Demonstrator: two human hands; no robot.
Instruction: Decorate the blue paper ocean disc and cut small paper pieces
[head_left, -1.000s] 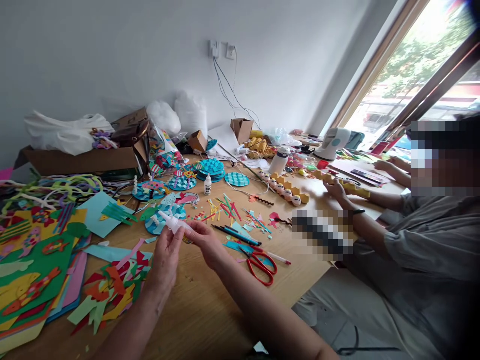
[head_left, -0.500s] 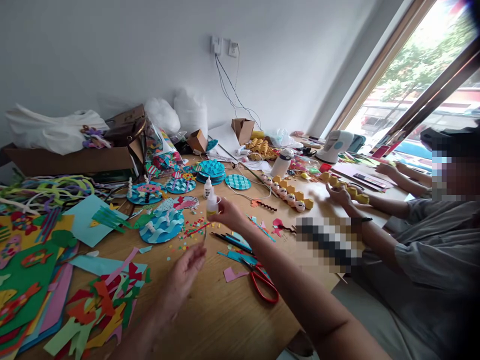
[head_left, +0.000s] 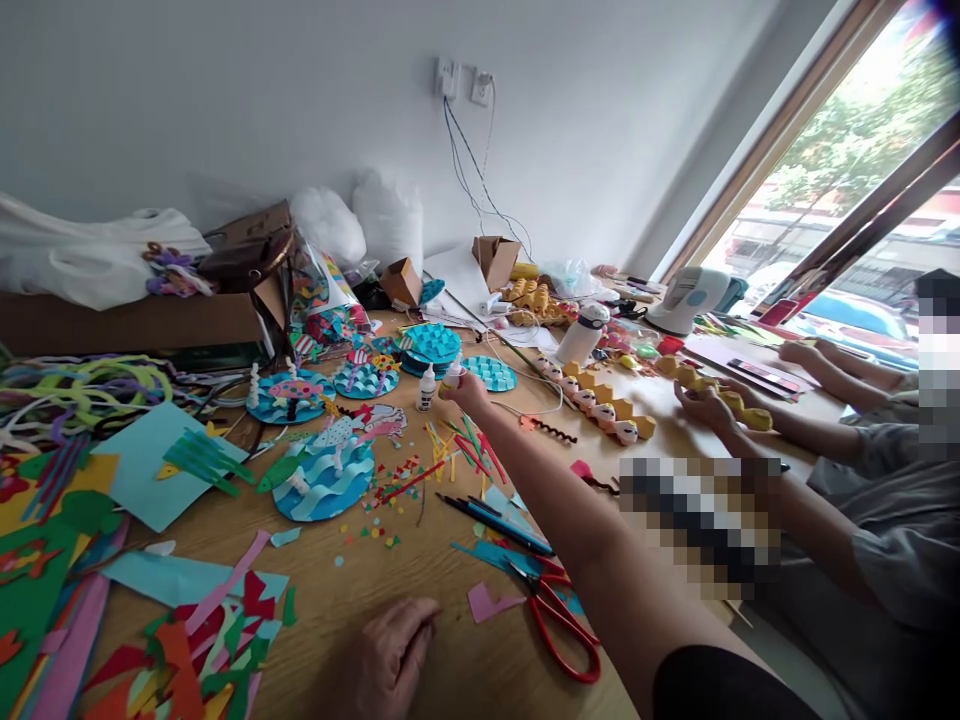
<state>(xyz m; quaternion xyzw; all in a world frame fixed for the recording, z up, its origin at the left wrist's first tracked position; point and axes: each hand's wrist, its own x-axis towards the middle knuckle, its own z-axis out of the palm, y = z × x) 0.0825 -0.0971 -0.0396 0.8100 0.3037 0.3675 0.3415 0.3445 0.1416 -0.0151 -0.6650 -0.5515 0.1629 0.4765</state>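
My right hand (head_left: 466, 394) reaches far over the table and grips a small white glue bottle (head_left: 452, 376). Beside it stands a second white glue bottle (head_left: 426, 388) with a dark label, upright on the wood. Close to the near edge my left hand (head_left: 396, 648) rests on the table, fingers curled in and nothing visible in them. Between the hands lie tiny paper bits (head_left: 390, 490), red and green paper strips (head_left: 478, 445), and dark pens (head_left: 495, 522). Red-handled scissors (head_left: 564, 630) lie under my right forearm. A blue paper disc with wavy strips (head_left: 322, 480) is left of the bits.
Colourful paper scraps (head_left: 187, 640) cover the left front. Blue woven discs (head_left: 431, 345) are stacked behind the bottles. Egg-carton strips with painted faces (head_left: 600, 408) and a white flask (head_left: 583, 335) stand right of centre. On the right, a co-worker's hands (head_left: 709, 405) hold a yellow egg-carton strip.
My right hand has carried the glue bottle away from me, next to the other bottle. My left hand has drawn back towards the near edge and curled. The view has shifted slightly.
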